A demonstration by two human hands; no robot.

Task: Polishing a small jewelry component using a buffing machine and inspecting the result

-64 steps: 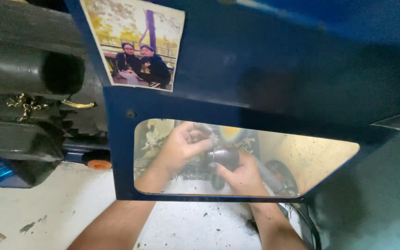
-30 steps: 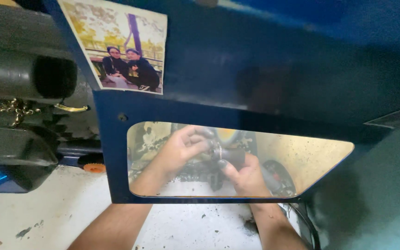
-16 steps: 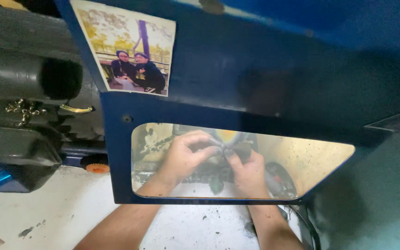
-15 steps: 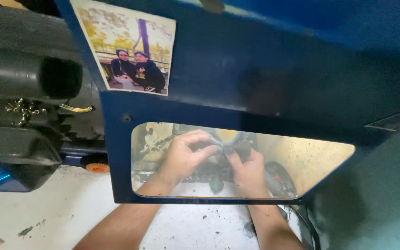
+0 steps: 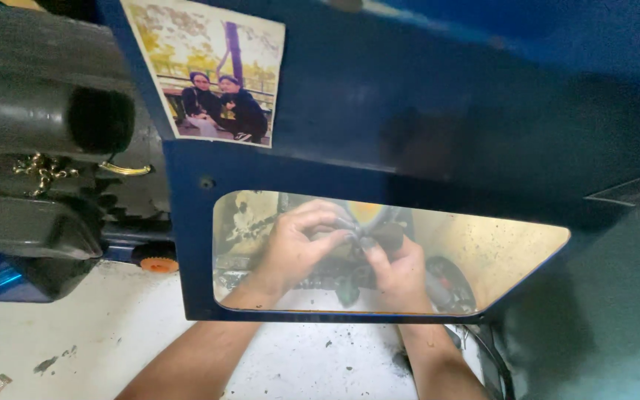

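Fingers (image 5: 318, 222) of both hands meet on one small dark part (image 5: 370, 238), seen through the tinted window (image 5: 505, 252) of a blue panel (image 5: 438, 133). Left hand (image 5: 298, 248): fingers curled over the part from above and from the left, pinching it. Right hand (image 5: 400, 272): fingers bent up against the part's lower right side, gripping it. The part sits at the middle of the window, behind the panel, between the two hands; its exact shape is too dark and blurred to tell.

Count: two hands, two bare forearms, both passing under the panel's lower edge. One dark part held. One round black piece with a red spot (image 5: 450, 285) just right of the right hand, also behind the window. More dark mechanism below the hands, details not readable.

Outward: one window, four-sided, narrowing to the right, yellowish behind. One photograph (image 5: 212, 70) stuck to the panel above the window, showing two seated people. One screw head (image 5: 206, 182) at the window's upper left. Left of the panel: dark machine body (image 5: 31, 148) with one brass chain (image 5: 38, 172) and one orange wheel (image 5: 158, 264) below. White floor (image 5: 98, 333), speckled with dark debris.
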